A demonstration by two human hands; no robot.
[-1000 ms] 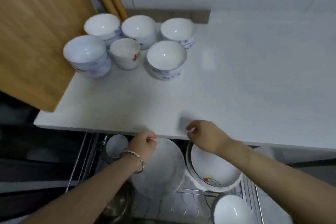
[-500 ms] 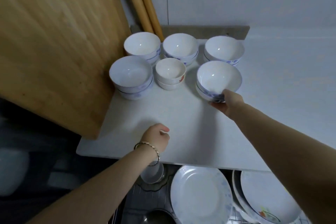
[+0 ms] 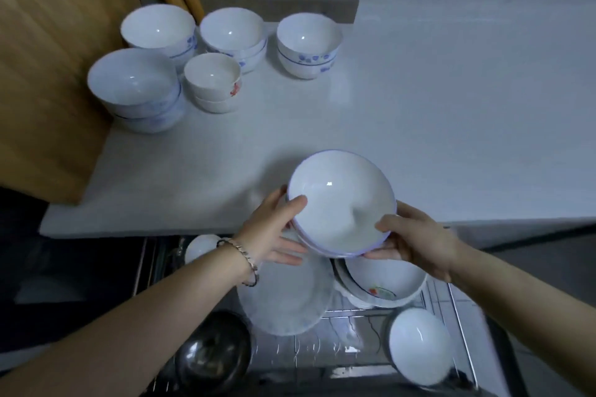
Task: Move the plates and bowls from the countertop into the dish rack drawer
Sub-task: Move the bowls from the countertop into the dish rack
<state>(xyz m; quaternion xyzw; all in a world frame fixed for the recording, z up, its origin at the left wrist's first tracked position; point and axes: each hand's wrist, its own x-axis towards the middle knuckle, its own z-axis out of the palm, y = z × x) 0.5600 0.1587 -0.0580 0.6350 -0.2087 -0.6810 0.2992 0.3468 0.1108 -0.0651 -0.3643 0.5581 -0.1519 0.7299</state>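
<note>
Both hands clamp the stacked bowls [image 3: 342,203]: left hand [image 3: 274,229] with thumb over the near-left rim, right hand [image 3: 416,238] gripping the right rim, holding them above the desk [image 3: 419,126] edge, over the open dish rack drawer [image 3: 354,345]; five bowl stacks [image 3: 225,32] sit at the desk's back-left
</note>
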